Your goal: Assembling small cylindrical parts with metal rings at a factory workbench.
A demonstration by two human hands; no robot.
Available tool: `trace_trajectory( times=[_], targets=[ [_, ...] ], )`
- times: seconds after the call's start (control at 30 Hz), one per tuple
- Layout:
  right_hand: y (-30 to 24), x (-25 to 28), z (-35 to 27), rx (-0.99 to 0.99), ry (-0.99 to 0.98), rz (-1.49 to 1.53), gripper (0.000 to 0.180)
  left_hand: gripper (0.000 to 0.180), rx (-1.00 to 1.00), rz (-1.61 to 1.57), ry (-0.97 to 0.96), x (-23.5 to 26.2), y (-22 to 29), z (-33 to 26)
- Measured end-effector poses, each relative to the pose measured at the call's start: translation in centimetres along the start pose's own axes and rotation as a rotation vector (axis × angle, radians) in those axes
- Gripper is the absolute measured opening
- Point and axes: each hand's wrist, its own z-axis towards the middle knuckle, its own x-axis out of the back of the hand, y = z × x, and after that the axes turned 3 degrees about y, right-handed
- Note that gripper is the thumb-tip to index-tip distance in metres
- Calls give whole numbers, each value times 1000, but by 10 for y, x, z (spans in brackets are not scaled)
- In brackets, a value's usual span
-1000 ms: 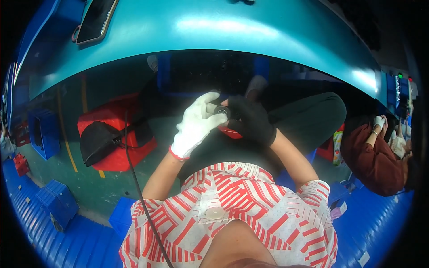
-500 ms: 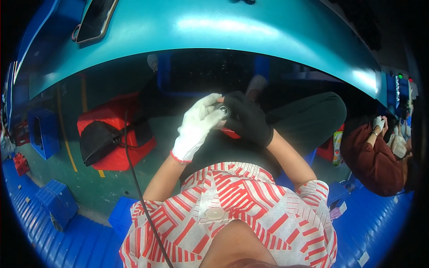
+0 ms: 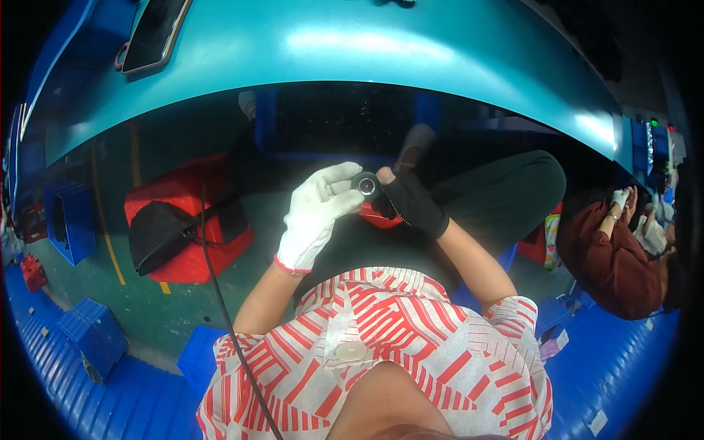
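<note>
A small round black part (image 3: pixel 366 185) with a silvery ring and a reddish centre is held up in front of my lap. My left hand (image 3: pixel 314 211), in a white glove with a red cuff edge, pinches it between thumb and fingers from the left. My right hand (image 3: pixel 413 202) wears a black glove that leaves the thumb tip bare. It closes on the part's right side, its thumb at the upper edge; most of its fingers are hidden. Below the part, a piece of something red (image 3: pixel 379 215) shows between the hands.
A teal table (image 3: pixel 330 48) curves across ahead, bearing a phone (image 3: pixel 155 35). Under it is a blue-rimmed dark bin (image 3: pixel 265 125). A red stool-like thing with a black bag (image 3: pixel 163 233) stands left; a cable (image 3: pixel 213 275) hangs nearby. Another person (image 3: pixel 612 253) sits at right.
The part's visible face has changed from a spoked mark to a ring with a reddish centre. My right hand has shifted slightly right and down, baring its thumb.
</note>
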Motion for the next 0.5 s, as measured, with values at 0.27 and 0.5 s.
trace_trajectory(
  times=[0.27, 0.5],
  targets=[
    [-8, 0, -1, 5, 8, 54, 46, 41, 43, -111, -70, -1, 0, 2],
    [-9, -1, 25, 169, 176, 169, 38, 46, -3, -167, 213, 23, -23, 13]
  ],
)
